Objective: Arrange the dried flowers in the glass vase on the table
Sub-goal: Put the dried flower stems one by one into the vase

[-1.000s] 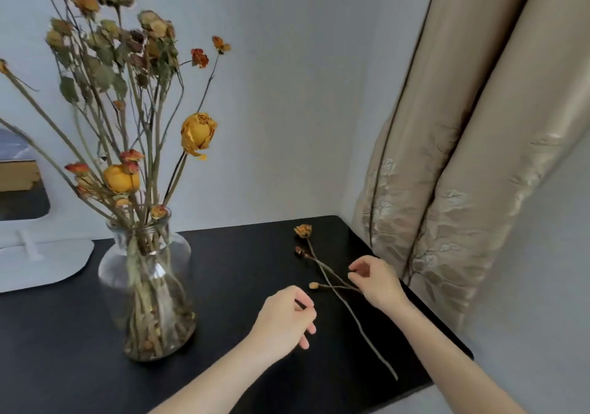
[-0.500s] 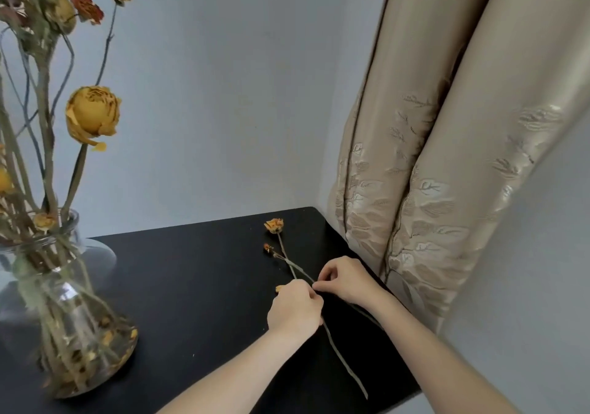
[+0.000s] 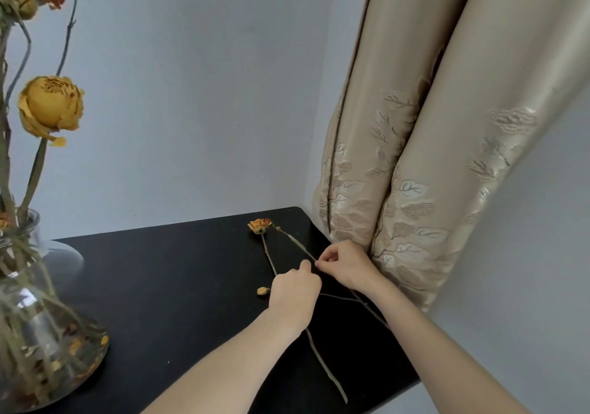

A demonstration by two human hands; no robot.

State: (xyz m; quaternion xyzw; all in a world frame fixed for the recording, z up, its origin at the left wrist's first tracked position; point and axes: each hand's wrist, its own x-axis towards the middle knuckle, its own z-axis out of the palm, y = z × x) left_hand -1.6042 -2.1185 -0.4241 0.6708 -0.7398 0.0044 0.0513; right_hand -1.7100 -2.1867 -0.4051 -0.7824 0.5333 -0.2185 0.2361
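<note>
Pinches one thin stem (image 3: 295, 243) in the right hand (image 3: 343, 265), curls the left hand (image 3: 295, 295) over the crossing, its grasp hidden, among three dried stems (image 3: 322, 361) near the table (image 3: 159, 286)'s far right corner, one flower-filled glass vase (image 3: 28, 318) at its left edge.

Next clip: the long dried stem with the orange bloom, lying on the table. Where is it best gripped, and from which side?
Take the bare middle of the long stem, pinching from above: it lies flat on the black table, so fingers probably cannot get under it, and the orange bloom at its far end looks brittle.
</note>
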